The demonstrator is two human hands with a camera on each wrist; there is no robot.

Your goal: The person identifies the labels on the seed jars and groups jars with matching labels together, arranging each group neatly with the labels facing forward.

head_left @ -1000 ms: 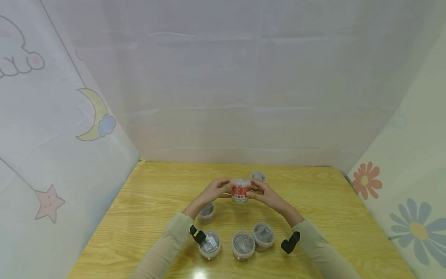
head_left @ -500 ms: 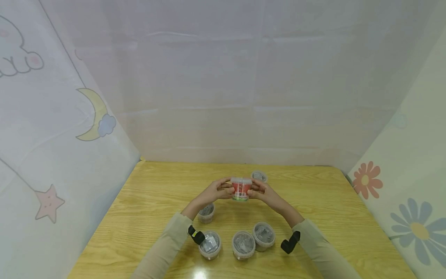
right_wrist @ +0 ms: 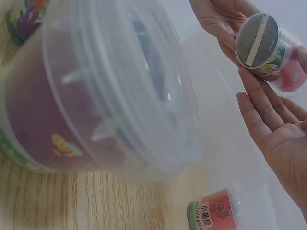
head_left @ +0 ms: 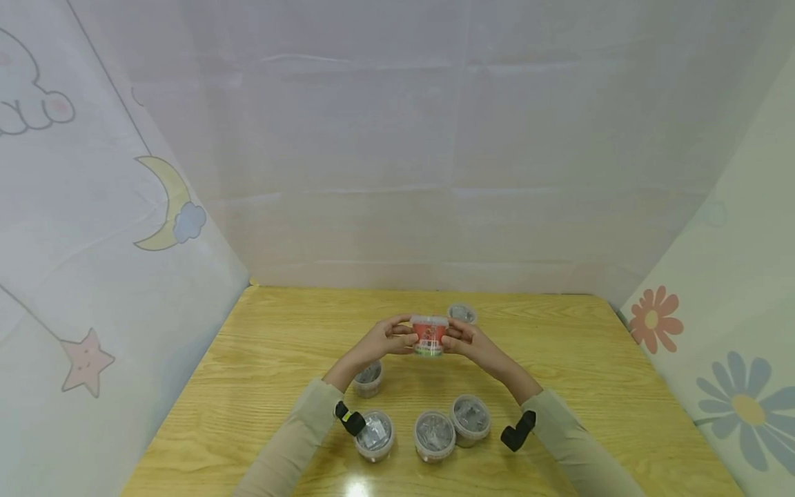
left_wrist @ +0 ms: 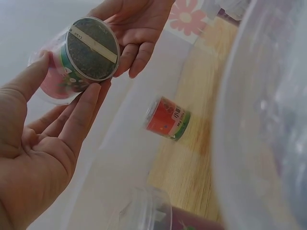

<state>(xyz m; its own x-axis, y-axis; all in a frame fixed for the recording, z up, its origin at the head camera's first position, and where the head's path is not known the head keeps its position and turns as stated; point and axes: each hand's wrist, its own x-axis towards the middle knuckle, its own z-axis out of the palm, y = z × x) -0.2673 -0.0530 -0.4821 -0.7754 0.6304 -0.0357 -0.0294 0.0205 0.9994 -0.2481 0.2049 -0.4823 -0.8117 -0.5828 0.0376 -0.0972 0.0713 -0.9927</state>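
In the head view, a small clear plastic tub (head_left: 430,336) with a red label and a green lower band is held up above the table. My left hand (head_left: 381,344) grips its left side, thumb in front and fingers behind. The right hand (head_left: 475,347) holds the opposite side in the same way. From the left wrist, the tub's underside (left_wrist: 93,48) shows dark contents with a pale strip across it. In the right wrist view, the right hand's fingers (right_wrist: 261,110) reach under the tub.
Similar tubs stand on the wooden table (head_left: 279,386): one behind the hands (head_left: 462,314), one by the left wrist (head_left: 368,378), and several nearer, including a front-left tub (head_left: 375,435) and a touching pair (head_left: 434,436). Printed cloth walls (head_left: 397,172) enclose the table.
The held tub has risen slightly and tilted, so its lid top shows less. My left thumb has shifted down onto its front. The other tubs have not moved.
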